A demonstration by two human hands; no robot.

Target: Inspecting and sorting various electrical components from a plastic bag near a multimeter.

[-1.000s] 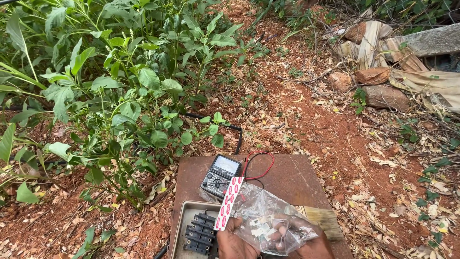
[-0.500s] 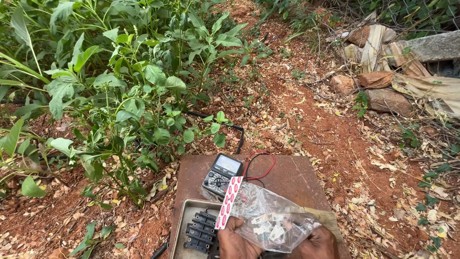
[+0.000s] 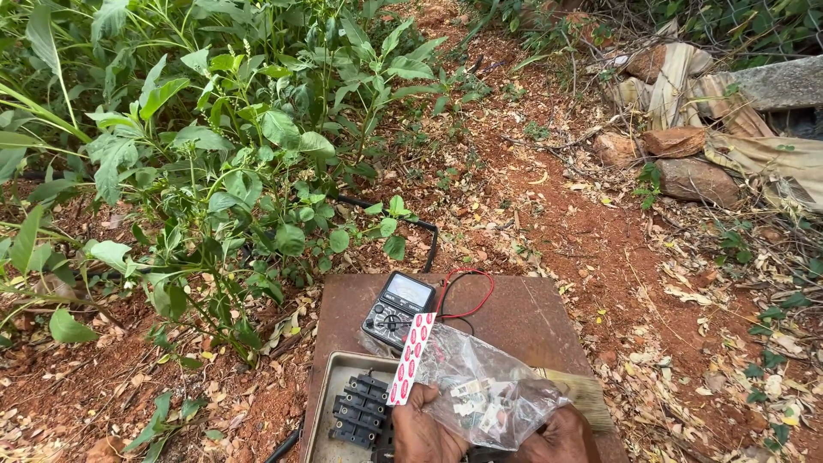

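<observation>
Head view, looking down at a rust-brown metal sheet (image 3: 523,317) laid on red soil and serving as the table. Both hands sit at the bottom edge of the frame and jointly hold a clear plastic bag (image 3: 480,390) of small electronic parts, which has a white header strip with red dots (image 3: 411,358). The left hand (image 3: 422,429) grips the bag at its header end, fingers pinching the plastic near the strip; the right hand (image 3: 561,435) holds the opposite, lower end, fingers closed on the plastic, though the fingertips are partly hidden behind the bag. Compared with one second ago, the bag sits at much the same spot over the sheet, but the hands have come further into view and the small pale components have gathered nearer the bag's middle, which suggests the contents are being shifted or felt through the plastic; the bag appears unopened, though its mouth cannot be judged clearly. Beneath and left of the bag, a shallow grey metal tray (image 3: 330,403) holds a black terminal block (image 3: 360,411). Just beyond the bag lies a black digital multimeter (image 3: 399,309) with red and black test leads (image 3: 467,296) looped on the sheet. A straw brush (image 3: 583,394) lies under the bag's right end. Leafy green plants (image 3: 214,171) crowd the left; stones and rubble (image 3: 686,163) lie upper right.
</observation>
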